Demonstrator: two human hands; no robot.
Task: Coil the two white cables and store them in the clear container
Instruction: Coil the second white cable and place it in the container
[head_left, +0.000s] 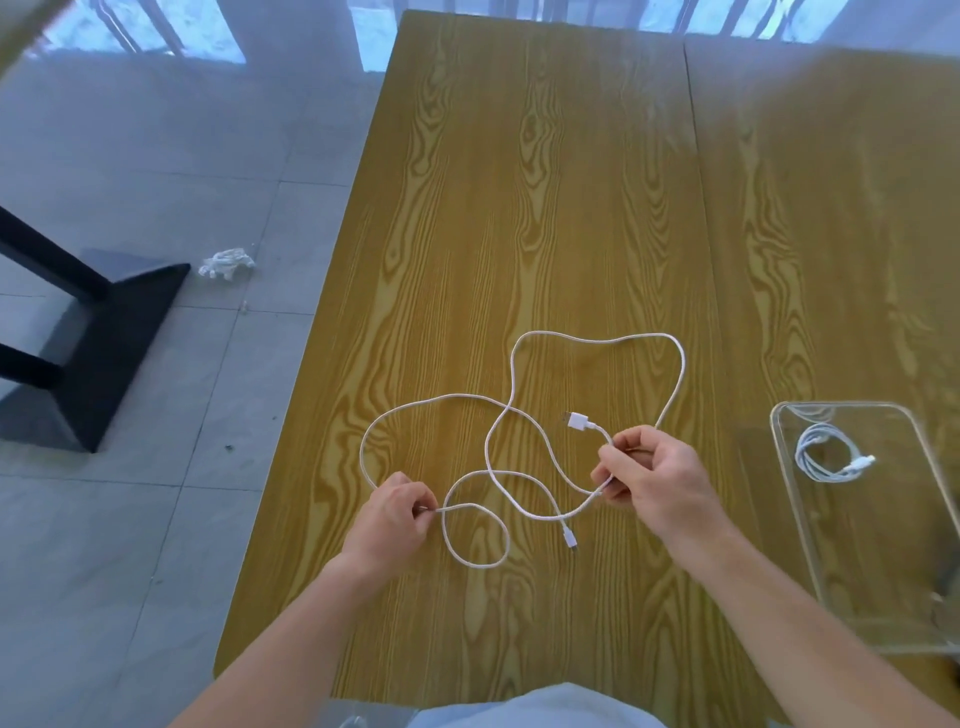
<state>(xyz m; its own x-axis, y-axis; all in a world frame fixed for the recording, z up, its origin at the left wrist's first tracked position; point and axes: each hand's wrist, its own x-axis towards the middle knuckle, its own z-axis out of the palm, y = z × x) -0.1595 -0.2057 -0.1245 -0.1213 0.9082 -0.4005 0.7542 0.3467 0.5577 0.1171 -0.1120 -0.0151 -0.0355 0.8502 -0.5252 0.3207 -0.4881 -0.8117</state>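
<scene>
A long white cable (597, 340) lies in loose loops on the wooden table (519, 182). My right hand (649, 478) pinches it close to its wide USB plug (576, 420), and a second stretch of the cable passes through the same grip. My left hand (395, 514) pinches another stretch further left. The small plug end (570, 538) rests on the table between my hands. A second white cable (826, 457), coiled, lies inside the clear container (779, 421) at the right.
The table's left edge runs diagonally, with grey floor tiles beyond it. On the floor lie a crumpled white wad (228, 262) and a black furniture base (104, 332). Chair legs show at the far end.
</scene>
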